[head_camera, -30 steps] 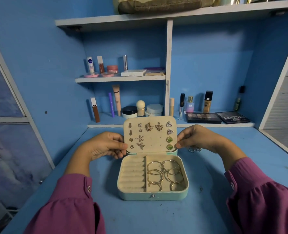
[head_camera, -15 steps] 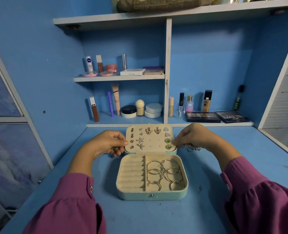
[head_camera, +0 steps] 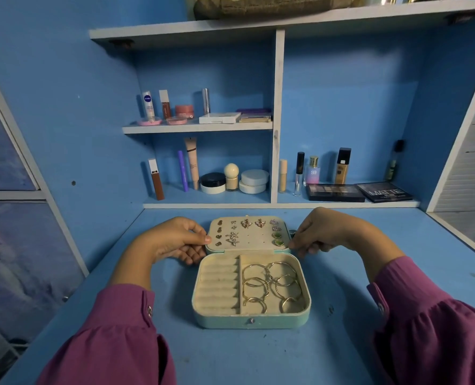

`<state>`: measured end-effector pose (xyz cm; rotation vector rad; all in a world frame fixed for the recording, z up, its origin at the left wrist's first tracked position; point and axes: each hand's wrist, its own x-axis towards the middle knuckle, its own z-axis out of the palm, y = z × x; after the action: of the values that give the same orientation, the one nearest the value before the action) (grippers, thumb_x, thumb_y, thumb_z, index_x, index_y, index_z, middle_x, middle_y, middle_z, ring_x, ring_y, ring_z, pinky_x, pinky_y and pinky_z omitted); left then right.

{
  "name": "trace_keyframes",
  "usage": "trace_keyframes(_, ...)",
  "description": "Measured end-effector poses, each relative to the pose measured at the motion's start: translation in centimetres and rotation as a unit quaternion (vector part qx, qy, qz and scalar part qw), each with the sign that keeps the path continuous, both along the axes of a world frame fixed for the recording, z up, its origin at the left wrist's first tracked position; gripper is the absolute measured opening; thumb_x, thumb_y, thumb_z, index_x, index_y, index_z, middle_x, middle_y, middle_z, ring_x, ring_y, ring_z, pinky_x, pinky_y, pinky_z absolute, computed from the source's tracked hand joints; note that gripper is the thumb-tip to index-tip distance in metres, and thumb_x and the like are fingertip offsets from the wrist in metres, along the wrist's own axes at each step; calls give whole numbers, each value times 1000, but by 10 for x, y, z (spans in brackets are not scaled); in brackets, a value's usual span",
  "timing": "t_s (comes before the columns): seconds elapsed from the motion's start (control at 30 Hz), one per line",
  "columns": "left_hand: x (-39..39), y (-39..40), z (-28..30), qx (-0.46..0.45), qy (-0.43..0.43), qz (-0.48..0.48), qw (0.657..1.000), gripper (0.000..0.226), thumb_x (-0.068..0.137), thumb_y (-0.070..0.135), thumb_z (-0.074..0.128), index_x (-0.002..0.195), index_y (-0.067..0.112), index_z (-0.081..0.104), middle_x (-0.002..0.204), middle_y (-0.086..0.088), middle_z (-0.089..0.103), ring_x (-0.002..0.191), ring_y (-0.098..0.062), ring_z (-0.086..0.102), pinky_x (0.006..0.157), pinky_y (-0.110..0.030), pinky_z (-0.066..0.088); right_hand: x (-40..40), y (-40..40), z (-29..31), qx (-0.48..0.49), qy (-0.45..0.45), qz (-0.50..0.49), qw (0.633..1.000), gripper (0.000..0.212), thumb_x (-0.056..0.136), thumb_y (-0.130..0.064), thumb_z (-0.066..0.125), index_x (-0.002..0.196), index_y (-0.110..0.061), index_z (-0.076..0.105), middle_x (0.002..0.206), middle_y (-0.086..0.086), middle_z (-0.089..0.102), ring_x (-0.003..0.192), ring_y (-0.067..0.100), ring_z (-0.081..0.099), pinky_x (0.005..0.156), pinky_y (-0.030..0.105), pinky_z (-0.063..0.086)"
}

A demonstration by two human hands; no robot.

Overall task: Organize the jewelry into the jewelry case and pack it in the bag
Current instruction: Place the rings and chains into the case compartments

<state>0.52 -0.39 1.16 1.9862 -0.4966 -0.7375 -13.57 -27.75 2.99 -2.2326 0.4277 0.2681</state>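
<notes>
On the blue desk surface, directly before the person, sits the mint-green jewelry case with its lid laid back nearly flat behind the base. The lid's cream panel carries rows of stud earrings — small gold pieces at the left, star and butterfly shapes in the middle, green stones at the right edge. The base is divided into two compartments: the left one holds ridged ring rolls, and the right one holds several thin gold bangles lying overlapped.

The left hand is at the lid's left edge, fingers curled, thumb tip and fingertips pinching that edge. The right hand is at the lid's right edge, fingers curled downward onto the lid's near right corner; whether it pinches the edge or only touches it cannot be told with certainty, though the fingertips meet the lid there. A small dark metal object shows just beside the right fingertips — its identity is unclear.

Both forearms wear magenta sleeves. Behind the case, white shelves hold cosmetics: tubes, jars and two dark eyeshadow palettes. An olive fabric item lies on the top shelf.
</notes>
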Motion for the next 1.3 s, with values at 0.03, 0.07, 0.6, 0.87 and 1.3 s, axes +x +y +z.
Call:
trace_keyframes(0.03,0,-1,0,0,-1,2,1000,20,90,10,64,105,-2,58,67,-13,67,55,-18,63,50,-25,50,1,1,0,-1,-2,1,1000,21,75,-23,79,81,-4,76,85,18,73,60,17,50,47,19,33)
trace_keyframes(0.07,0,-2,0,-1,-2,5,1000,20,90,9,64,105,-3,58,66,-13,67,54,-17,63,50,-24,50,1,1,0,-7,-6,2,1000,20,75,-24,79,79,-5,76,86,20,72,62,20,48,48,21,32)
trace_keyframes(0.6,6,-22,-8,-32,-92,155,983,12,89,5,64,98,-3,64,63,-11,63,48,-15,57,45,-22,50,25,20,-19,-56,-178,-128,974,8,82,-10,70,80,-5,77,63,10,64,53,18,49,48,22,41)
trace_keyframes(0.87,6,-26,-10,-35,-110,176,978,5,90,3,62,93,1,64,62,-10,61,43,-12,55,42,-21,49,30,21,-27,-62,-203,-147,966,10,86,-11,67,87,-6,77,64,9,63,49,12,50,41,16,38)
trace_keyframes(1.3,8,-29,-12,-15,-186,198,962,5,90,14,63,87,11,66,70,-6,59,57,-12,50,50,-22,37,9,-15,-15,-58,-256,-175,949,11,85,-15,68,86,-7,75,79,4,70,62,13,53,54,23,41)
